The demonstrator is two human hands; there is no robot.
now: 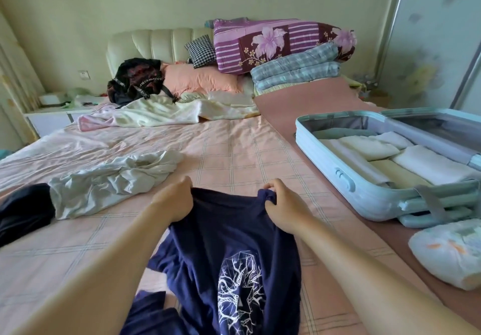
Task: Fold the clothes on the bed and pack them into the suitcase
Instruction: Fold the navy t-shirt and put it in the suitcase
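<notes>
Both hands grip the top edge of the navy T-shirt (229, 233), left hand (173, 199) and right hand (283, 204) each bunching cloth in curled fingers. It hangs over the bed (234, 150), left of the open suitcase (346, 178) holding folded clothes (406, 157). A crumpled white garment (112, 178) lies left of the shirt.

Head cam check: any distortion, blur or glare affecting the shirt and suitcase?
Head view: wide-angle bend stretches the forearms and curves the suitcase wall; light is soft and even, no glare or hard shadows; the navy shirt, left hand and right hand look sharp; far bedding slightly soft.
</notes>
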